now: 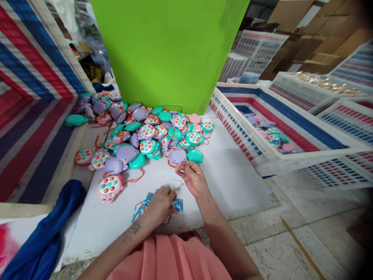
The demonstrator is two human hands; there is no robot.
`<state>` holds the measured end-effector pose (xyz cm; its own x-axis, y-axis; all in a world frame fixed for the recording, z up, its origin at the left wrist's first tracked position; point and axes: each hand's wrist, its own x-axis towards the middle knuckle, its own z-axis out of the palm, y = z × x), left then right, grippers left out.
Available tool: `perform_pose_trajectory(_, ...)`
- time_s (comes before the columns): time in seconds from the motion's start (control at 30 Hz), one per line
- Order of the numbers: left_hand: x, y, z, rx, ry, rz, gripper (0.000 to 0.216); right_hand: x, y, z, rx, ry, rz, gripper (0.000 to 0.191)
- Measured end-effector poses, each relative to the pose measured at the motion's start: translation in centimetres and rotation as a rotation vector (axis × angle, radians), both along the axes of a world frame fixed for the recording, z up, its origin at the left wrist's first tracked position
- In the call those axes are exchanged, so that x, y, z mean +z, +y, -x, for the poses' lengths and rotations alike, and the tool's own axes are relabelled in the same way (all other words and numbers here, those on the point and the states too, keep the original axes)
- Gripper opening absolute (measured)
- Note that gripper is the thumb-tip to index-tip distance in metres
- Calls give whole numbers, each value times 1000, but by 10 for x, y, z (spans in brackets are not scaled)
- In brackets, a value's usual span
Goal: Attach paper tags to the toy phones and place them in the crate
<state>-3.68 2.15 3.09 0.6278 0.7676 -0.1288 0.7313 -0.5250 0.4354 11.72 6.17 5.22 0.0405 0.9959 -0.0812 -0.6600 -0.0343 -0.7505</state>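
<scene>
Both forearms extend forward from the lower edge of the view over the white worktable (233, 190). The left hand (163, 200) is positioned palm down, fingers bent and directed forward and to the right, over the blue printed cards (140, 210). The cards lie loosely overlapped on the tabletop near its front edge; one card (178, 205) protrudes from beneath the fingers on the right side. Finger spread is partly hidden, and it cannot be determined whether the left hand grips a card or only rests on the stack. The right hand (194, 181) is located farther forward, wrist raised, with thumb and index fingertip brought together in a pinch. The pinch is adjacent to the orange cord (174, 166) of a purple toy (177, 156) at the front of the toy pile (148, 132); whether the cord is between the fingertips cannot be determined. A pink-trimmed toy (110, 188) lies to the left of the cards, bubble side up.
</scene>
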Motion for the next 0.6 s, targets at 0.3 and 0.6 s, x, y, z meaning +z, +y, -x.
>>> perform_pose_trajectory(0.3, 1, 17, 21, 412, -654, 540, 17, -4, -22, 1, 197, -683, -37, 11)
perform_pose_trajectory(0.6, 13, 27, 37, 608, -1017, 804, 35, 0, -29, 22, 65, -1306, -363, 11)
